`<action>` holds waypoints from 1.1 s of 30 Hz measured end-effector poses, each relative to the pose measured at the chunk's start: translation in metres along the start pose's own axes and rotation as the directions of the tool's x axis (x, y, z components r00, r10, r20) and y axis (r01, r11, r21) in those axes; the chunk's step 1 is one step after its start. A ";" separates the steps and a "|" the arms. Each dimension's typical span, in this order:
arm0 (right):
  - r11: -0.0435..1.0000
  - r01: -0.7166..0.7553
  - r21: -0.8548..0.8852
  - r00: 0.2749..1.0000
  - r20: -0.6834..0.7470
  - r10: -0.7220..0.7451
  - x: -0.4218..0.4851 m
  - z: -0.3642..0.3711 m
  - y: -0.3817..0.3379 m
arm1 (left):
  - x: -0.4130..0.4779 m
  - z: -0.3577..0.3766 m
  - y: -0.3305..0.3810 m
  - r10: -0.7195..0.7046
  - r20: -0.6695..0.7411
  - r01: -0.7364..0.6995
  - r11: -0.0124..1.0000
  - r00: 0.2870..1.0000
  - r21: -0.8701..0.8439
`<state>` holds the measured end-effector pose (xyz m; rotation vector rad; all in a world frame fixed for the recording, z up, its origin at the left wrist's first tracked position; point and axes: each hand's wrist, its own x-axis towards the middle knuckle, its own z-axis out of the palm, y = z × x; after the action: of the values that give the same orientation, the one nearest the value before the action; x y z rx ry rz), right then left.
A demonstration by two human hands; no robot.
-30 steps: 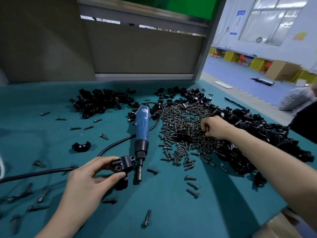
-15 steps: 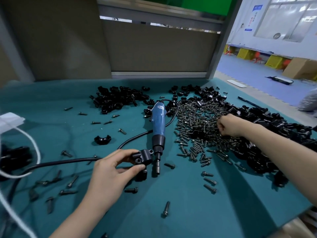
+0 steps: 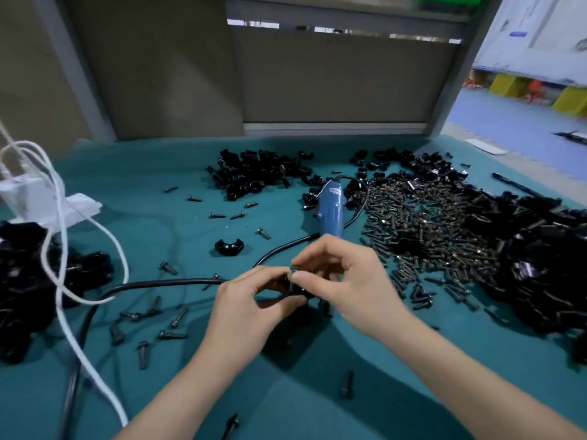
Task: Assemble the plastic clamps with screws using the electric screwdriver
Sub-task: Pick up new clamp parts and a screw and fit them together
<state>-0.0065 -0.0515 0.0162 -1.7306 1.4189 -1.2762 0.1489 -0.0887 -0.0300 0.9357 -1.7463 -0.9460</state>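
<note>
Over the middle of the teal table, my left hand [image 3: 251,308] grips a black plastic clamp [image 3: 297,289] between thumb and fingers. My right hand [image 3: 349,281] meets it from the right, its thumb and forefinger pinching a small screw [image 3: 293,270] at the clamp's top. Both hands hide most of the clamp. The blue electric screwdriver [image 3: 331,211] lies on the table just behind my hands, its tip hidden by them. A large heap of screws [image 3: 428,230] lies to the right.
Black clamp parts are piled at the back [image 3: 254,176], far right [image 3: 540,258] and left edge [image 3: 28,281]. One clamp half [image 3: 228,247] lies alone. Loose screws [image 3: 165,322] scatter the near left. A black cable [image 3: 158,284] and white cords [image 3: 63,249] cross the left side.
My right hand left the screw heap and came to the clamp with a screw. My left hand has kept hold of the clamp. The camera swung left.
</note>
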 end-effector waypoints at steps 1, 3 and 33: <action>1.000 0.017 0.000 1.000 -0.022 -0.017 -0.002 0.004 0.003 | 0.001 0.000 0.000 0.009 -0.009 -0.009 1.000 1.000 0.013; 0.992 0.101 -0.072 0.992 -0.071 -0.106 -0.007 0.008 0.008 | 0.001 0.000 0.000 -0.001 -0.017 0.001 1.000 1.000 -0.013; 0.923 0.307 -0.232 0.950 0.018 -0.312 -0.007 0.000 0.023 | 0.000 0.001 -0.004 0.022 0.025 -0.021 0.999 0.999 -0.048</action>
<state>-0.0155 -0.0519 -0.0055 -2.1767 1.3897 -1.3307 0.1493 -0.0902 -0.0338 0.8760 -1.7437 -0.9855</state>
